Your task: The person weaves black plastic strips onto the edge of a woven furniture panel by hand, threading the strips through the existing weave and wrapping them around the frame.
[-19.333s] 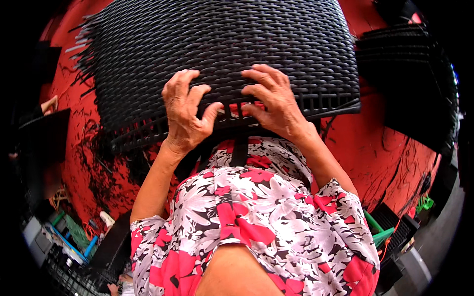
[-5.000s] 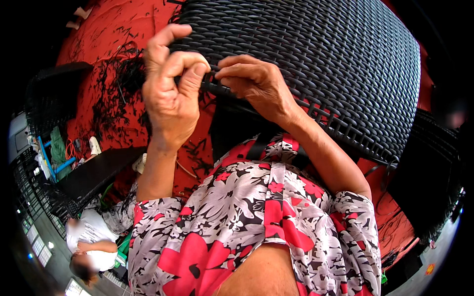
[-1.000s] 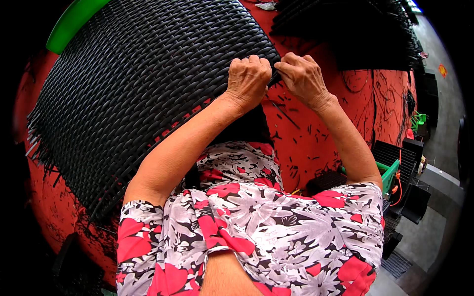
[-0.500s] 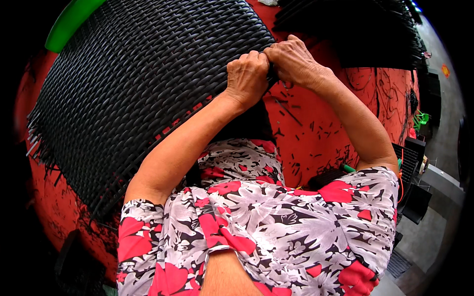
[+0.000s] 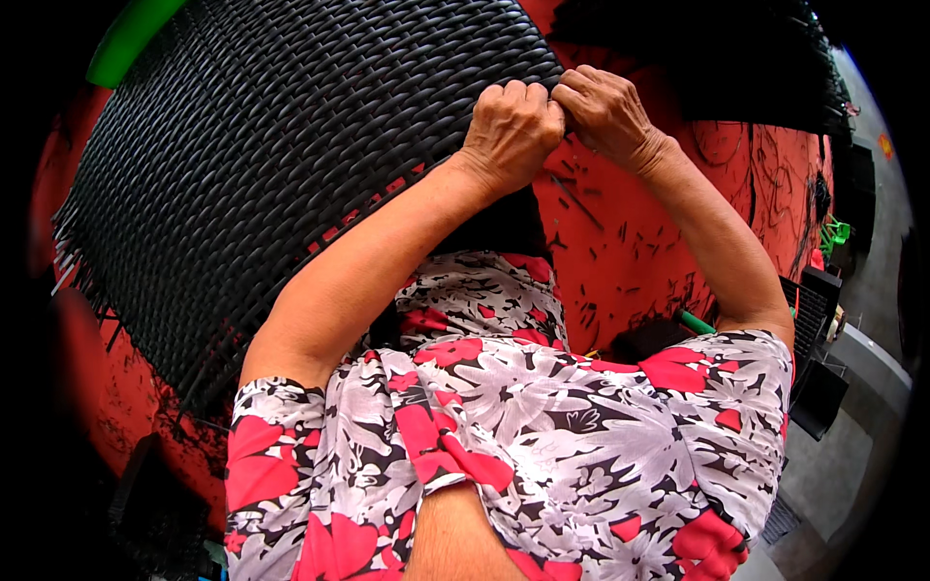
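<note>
A large panel of black woven wicker (image 5: 320, 126) lies across the upper left, with loose strand ends sticking out along its lower left edge. My left hand (image 5: 515, 131) is closed at the panel's right corner, knuckles up. Right beside it, my right hand (image 5: 608, 111) is closed on the same corner, and the two hands touch or nearly touch. Both sets of fingers are curled round the panel's edge. Whatever strand lies between the fingertips is hidden behind the knuckles.
A red floor covering (image 5: 630, 242) strewn with short black strand scraps spreads below. Black strands (image 5: 736, 68) are heaped at the upper right. A curved green piece (image 5: 131, 44) stands at the upper left. A green-handled tool (image 5: 694, 321) lies near my right elbow.
Both hands have shifted slightly right, staying closed at the panel's corner. The right wrist has turned a little, and the panel's corner appears further right.
</note>
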`<state>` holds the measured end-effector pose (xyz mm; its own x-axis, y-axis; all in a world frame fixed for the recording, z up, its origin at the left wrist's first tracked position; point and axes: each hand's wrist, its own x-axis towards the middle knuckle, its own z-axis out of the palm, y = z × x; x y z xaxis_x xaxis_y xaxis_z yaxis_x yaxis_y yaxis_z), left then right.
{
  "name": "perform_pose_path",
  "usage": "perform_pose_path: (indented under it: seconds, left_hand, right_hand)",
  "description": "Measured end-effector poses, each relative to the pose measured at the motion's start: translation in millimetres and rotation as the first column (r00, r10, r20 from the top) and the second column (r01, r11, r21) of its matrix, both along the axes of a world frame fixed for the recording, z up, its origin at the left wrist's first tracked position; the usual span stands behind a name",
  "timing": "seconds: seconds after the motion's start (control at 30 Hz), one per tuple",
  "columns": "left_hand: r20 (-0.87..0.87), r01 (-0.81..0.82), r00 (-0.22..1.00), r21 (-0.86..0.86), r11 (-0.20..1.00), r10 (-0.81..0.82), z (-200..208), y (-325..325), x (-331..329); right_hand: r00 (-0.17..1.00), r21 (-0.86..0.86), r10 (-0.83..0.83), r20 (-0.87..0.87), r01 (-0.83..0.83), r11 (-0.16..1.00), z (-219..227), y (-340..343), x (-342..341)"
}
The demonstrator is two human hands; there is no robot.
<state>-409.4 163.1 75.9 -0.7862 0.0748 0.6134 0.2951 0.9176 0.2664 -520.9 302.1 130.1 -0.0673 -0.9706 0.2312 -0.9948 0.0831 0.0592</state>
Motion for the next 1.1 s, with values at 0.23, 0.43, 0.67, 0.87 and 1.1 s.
perform_pose_path:
  seconds: [0.23, 0.43, 0.67, 0.87, 1.1]
  left_hand:
    - [0.012, 0.090, 0.994, 0.420, 0.903, -0.104, -5.0, -7.0, 3.1]
    - [0.119, 0.021, 0.991, 0.306, 0.952, -0.061, 4.8, 1.1, -6.3]
    - [0.225, -0.037, 0.969, 0.533, 0.845, -0.100, -11.4, -4.3, 4.5]
    - [0.186, -0.011, 0.977, 0.541, 0.841, -0.107, -10.2, -4.4, 4.3]
    - [0.095, 0.047, 0.988, 0.585, 0.810, -0.126, -4.5, -12.5, 5.6]
  right_hand:
    - [0.986, 0.011, 0.111, -0.120, -0.111, 0.994, -1.6, 19.0, -4.7]
    - [0.993, -0.115, -0.107, 0.048, 0.112, 0.987, 1.6, 26.9, -6.8]
    - [0.018, 0.133, -0.235, 0.972, 0.782, 0.609, 10.1, 42.6, 20.1]
    - [-0.540, 0.463, -0.119, 0.833, 0.565, 0.682, 14.9, 66.6, 30.1]
    - [-0.369, 0.352, -0.124, 0.921, 0.657, 0.667, 14.1, 41.2, 33.0]
